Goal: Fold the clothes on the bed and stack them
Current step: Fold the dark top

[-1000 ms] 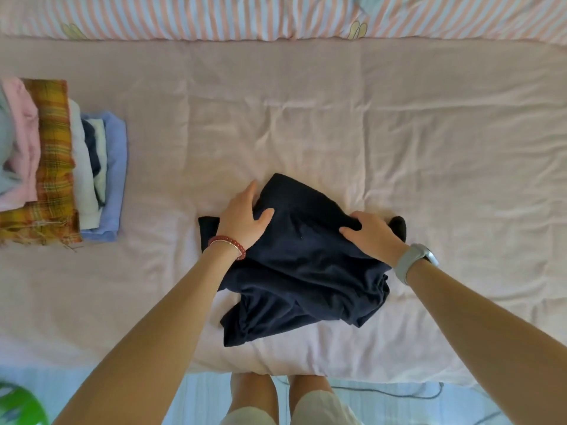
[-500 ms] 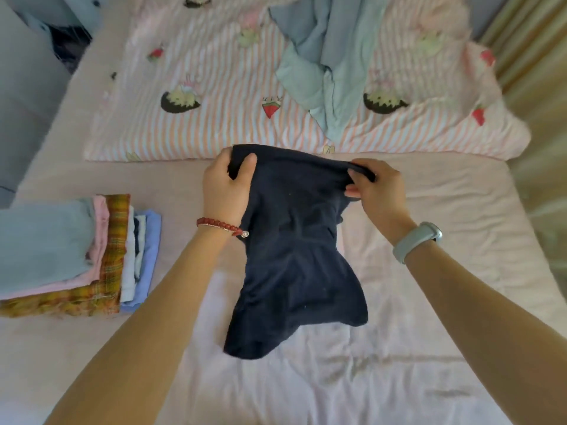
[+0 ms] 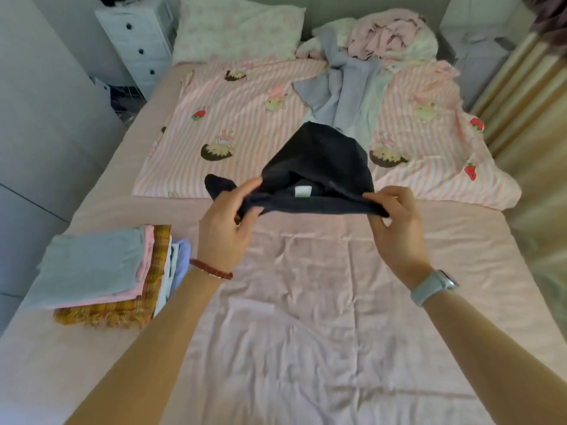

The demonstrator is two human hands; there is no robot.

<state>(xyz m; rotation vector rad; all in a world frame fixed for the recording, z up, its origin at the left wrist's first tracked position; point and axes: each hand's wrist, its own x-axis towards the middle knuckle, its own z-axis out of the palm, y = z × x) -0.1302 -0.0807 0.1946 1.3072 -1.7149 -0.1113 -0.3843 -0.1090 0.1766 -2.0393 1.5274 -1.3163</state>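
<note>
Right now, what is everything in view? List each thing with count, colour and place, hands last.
dark garment: one, navy, held up above the bed between both hands, white label showing
folded stack: one pile, grey top, then pink, plaid, white and blue layers, left edge of the bed
striped quilt: one, pink and white with cartoon prints, spread across the far half
unfolded clothes: a heap, pale blue and pink, far right near the pillow
pillow: one, pale floral, head of the bed
bed sheet: pink, wrinkled
drawer unit: one, white, far left
left hand: grips garment's left edge
right hand: pinches its right edge
</note>
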